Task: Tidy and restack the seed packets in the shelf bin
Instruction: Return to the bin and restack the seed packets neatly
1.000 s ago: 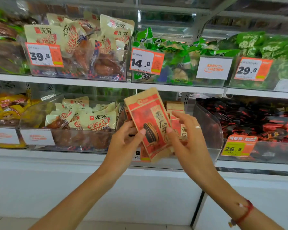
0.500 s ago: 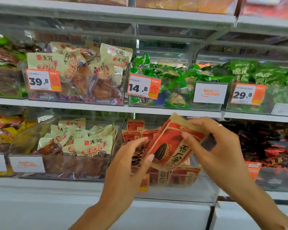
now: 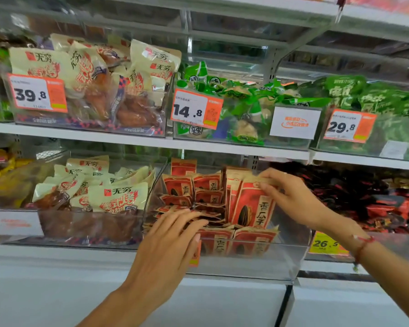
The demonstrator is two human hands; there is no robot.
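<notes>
A clear plastic shelf bin on the lower shelf holds several red-and-tan sunflower seed packets. My right hand pinches the top edge of one upright seed packet standing at the bin's right side. My left hand reaches in over the bin's front left, its straight fingers resting on packets lying flat there. Two more packets stand against the front wall. The lower rows are partly hidden by my left hand.
Left of the bin sits a bin of cream chicken packs; to the right is a bin of dark red snacks with a yellow price tag. The upper shelf carries chicken and green snack bins close overhead.
The packet held in front of the shelf by both hands has gone into the bin and stands upright. My left hand let go and dropped onto the flat packets. The view moved closer.
</notes>
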